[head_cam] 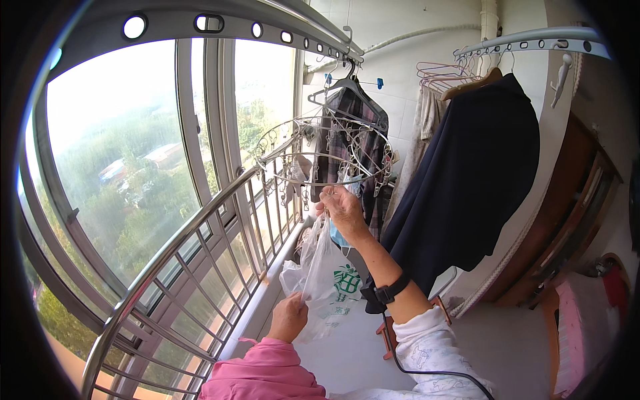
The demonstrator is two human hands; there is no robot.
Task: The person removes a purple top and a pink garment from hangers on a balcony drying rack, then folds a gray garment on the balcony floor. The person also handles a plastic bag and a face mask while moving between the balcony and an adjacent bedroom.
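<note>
A thin translucent plastic bag [327, 285] with green printing hangs before me, below a round metal clip hanger [325, 150]. My right hand [345, 212] pinches the gathered top of the bag just under the hanger's lower ring. Whether a clip also grips the bag there is hidden by my fingers. Lower down, my left hand [290, 317] grasps the bag's left side. Close behind my right hand hangs a light blue face mask [339, 236], partly covered by the hand and the bag. Small metal clips dangle around the hanger's rings.
Along the left runs a metal railing [175, 245] in front of windows. A plaid shirt [372, 145] hangs behind the clip hanger. To the right, a dark garment [465, 190] hangs from a perforated drying rail [530, 45]. A black cable [440, 372] trails from my right wrist strap.
</note>
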